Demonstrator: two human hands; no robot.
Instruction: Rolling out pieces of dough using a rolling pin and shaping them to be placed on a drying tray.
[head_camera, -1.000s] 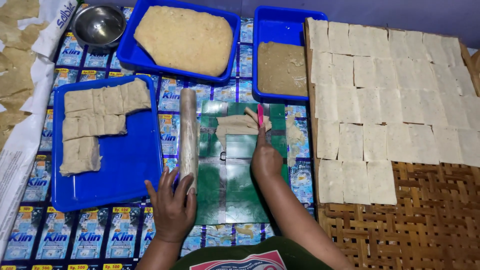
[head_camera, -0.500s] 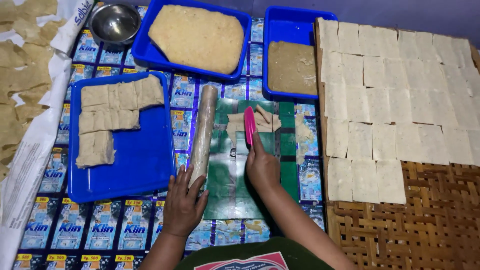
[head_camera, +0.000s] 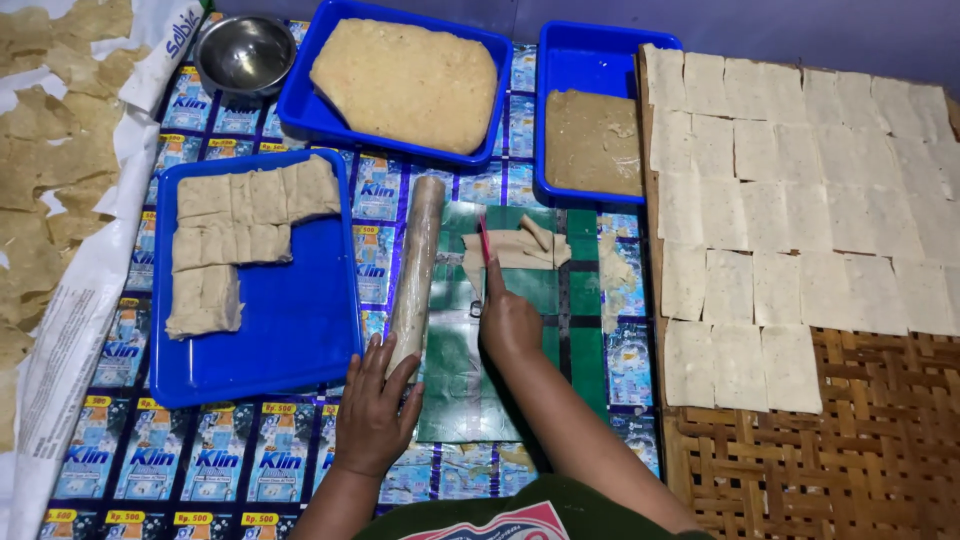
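My left hand (head_camera: 377, 405) rests with fingers spread on the near end of a plastic-wrapped rolling pin (head_camera: 417, 260) lying on a green plastic sheet (head_camera: 455, 385). My right hand (head_camera: 510, 320) grips a thin pink scraper (head_camera: 484, 240), its blade touching a heap of pale dough scraps (head_camera: 520, 248) at the far end of the sheet. Left of the pin, a flat blue tray (head_camera: 290, 330) holds stacked dough squares (head_camera: 235, 235).
At the back stand a blue tub with a big dough slab (head_camera: 408, 85), a blue tub with brownish dough (head_camera: 593, 140) and a steel bowl (head_camera: 246, 52). Several thin dough squares (head_camera: 790, 220) cover a woven mat (head_camera: 850, 440) on the right. Dried crackers (head_camera: 50, 170) lie far left.
My right hand has brought the pink scraper down from upright onto the dough scraps. My left hand stays on the near end of the rolling pin.
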